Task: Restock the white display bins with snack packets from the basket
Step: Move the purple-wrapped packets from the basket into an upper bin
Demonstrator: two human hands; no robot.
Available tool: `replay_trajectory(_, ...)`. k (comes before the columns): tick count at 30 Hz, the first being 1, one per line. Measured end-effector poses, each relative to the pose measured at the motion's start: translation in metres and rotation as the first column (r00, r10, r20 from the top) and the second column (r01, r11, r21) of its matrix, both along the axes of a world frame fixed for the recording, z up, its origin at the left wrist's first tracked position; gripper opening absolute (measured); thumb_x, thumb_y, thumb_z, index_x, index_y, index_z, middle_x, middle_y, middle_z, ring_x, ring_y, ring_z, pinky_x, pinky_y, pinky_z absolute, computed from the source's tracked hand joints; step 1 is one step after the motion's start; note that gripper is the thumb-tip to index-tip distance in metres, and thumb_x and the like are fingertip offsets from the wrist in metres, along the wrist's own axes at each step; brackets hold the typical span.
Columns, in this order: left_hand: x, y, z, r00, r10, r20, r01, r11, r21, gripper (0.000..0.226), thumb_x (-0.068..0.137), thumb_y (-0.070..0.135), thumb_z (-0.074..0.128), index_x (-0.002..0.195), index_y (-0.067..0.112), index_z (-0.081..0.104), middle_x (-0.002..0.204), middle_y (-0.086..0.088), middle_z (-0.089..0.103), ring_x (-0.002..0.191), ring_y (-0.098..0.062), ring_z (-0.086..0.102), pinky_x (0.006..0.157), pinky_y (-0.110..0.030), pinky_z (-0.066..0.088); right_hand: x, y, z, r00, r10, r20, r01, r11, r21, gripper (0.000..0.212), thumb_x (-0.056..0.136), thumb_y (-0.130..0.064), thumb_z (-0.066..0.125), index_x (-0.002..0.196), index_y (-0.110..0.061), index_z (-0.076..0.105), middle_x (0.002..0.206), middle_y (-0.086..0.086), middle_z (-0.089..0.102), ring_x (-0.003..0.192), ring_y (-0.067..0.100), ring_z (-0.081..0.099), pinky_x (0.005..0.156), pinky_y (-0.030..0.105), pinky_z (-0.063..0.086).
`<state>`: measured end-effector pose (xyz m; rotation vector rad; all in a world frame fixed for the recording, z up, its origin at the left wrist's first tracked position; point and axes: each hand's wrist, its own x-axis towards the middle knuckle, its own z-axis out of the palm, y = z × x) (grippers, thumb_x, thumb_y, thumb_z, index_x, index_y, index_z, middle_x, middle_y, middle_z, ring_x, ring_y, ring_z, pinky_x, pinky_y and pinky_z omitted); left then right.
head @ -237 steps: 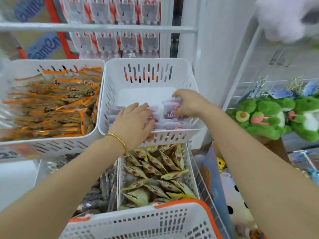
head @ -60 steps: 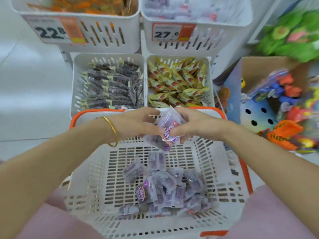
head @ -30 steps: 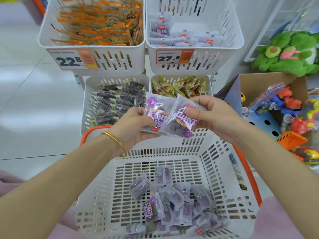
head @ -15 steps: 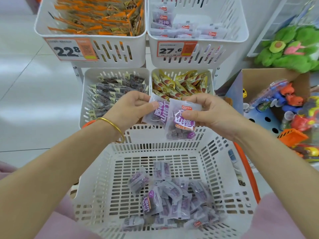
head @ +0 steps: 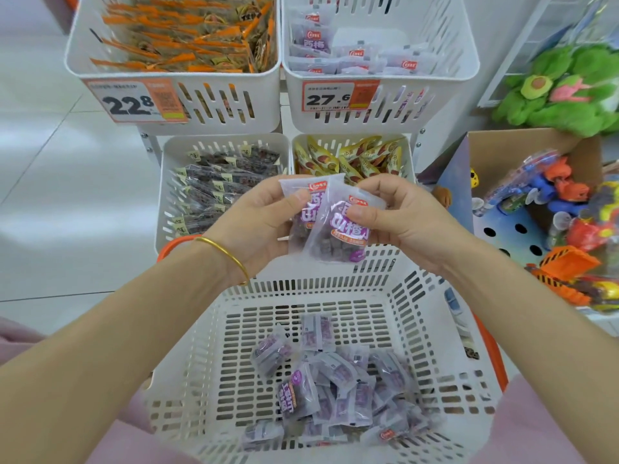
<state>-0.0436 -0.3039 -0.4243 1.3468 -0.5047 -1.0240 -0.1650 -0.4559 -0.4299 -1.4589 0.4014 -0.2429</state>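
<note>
View from my head, looking down. I hold two purple snack packets above the white, orange-trimmed basket (head: 207, 363).

My left hand (head: 258, 226) pinches the rear packet (head: 299, 226) near its top, thumb on its face. My right hand (head: 405, 222) pinches the front packet (head: 335, 236), thumb pressed on the printed side and fingers curled behind. The front packet lies partly across the rear one. Below them, a heap of loose packets (head: 335, 390) of the same kind lies on the basket floor.

Ahead, four white display bins stand in two tiers. The upper right bin (head: 445, 95), with a price label (head: 330, 97) reading 27.6, holds matching packets (head: 361, 58) in a thin layer along its front and left side.

I judge this to be the carrying step: the packets are picked up but not yet placed. The next move calls for raising both hands up and forward over that bin's front rim. Then I would set the packets down beside their own kind, keeping clear of the other three bins.
</note>
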Motion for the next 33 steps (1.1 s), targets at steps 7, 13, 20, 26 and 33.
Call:
replay_trajectory(7, -0.001, -0.003, -0.003, 0.964, -0.228, 0.137, 0.233, 0.972, -0.021, 0.061, 0.077, 0.015, 0.07, 0.132, 0.006, 0.043, 0.124, -0.013, 0.06, 0.111, -0.026, 0.061, 0.095, -0.044, 0.05, 0.003, 0.01, 0.013, 0.992, -0.05, 0.114, 0.071, 0.98, -0.188, 0.022, 0.062, -0.018, 0.072, 0.082, -0.017, 0.061, 0.074, -0.005, 0.064, 0.059, 0.011, 0.063, 0.054, 0.026, 0.056)
replay_trajectory(13, 0.001, -0.004, -0.01, 0.949, -0.152, 0.276, 0.126, 0.986, 0.11, 0.078, 0.063, 0.021, 0.082, 0.127, 0.013, 0.039, 0.119, -0.009, 0.061, 0.105, -0.023, 0.064, 0.091, -0.045, 0.052, 0.01, 0.019, 0.01, 0.982, -0.091, 0.164, 0.159, 0.87, -0.466, 0.026, 0.067, -0.025, 0.079, 0.087, -0.026, 0.063, 0.102, 0.002, 0.041, 0.067, -0.001, 0.057, 0.055, 0.017, 0.052)
replay_trajectory(20, 0.012, -0.004, -0.015, 0.992, -0.088, 0.09, 0.083, 0.995, 0.053, 0.078, 0.065, 0.013, 0.08, 0.13, 0.005, 0.039, 0.121, -0.017, 0.061, 0.107, -0.029, 0.063, 0.094, -0.045, 0.05, 0.004, 0.015, 0.005, 0.983, -0.04, -0.179, 0.013, 0.989, -0.147, 0.048, 0.07, -0.053, 0.06, 0.095, -0.011, 0.055, 0.087, 0.005, 0.064, 0.068, 0.016, 0.066, 0.061, 0.038, 0.059)
replay_trajectory(26, 0.012, -0.003, -0.017, 0.998, -0.058, 0.008, 0.058, 0.998, -0.022, 0.074, 0.069, 0.011, 0.072, 0.133, 0.007, 0.035, 0.127, -0.018, 0.057, 0.112, -0.032, 0.06, 0.1, -0.05, 0.044, 0.002, 0.015, 0.005, 0.991, -0.03, -0.127, 0.0, 0.972, -0.235, 0.023, 0.073, -0.023, 0.073, 0.089, -0.008, 0.066, 0.075, 0.008, 0.069, 0.064, 0.012, 0.066, 0.065, 0.029, 0.058)
replay_trajectory(33, 0.007, -0.004, -0.015, 0.976, -0.057, 0.211, 0.059, 0.998, 0.0, 0.07, 0.069, 0.01, 0.074, 0.129, 0.011, 0.039, 0.115, -0.011, 0.063, 0.105, -0.025, 0.063, 0.09, -0.041, 0.053, 0.004, 0.021, 0.003, 0.995, -0.022, -0.095, -0.014, 0.931, -0.366, 0.024, 0.083, -0.016, 0.069, 0.094, 0.003, 0.059, 0.078, 0.018, 0.069, 0.065, 0.021, 0.063, 0.06, 0.033, 0.053)
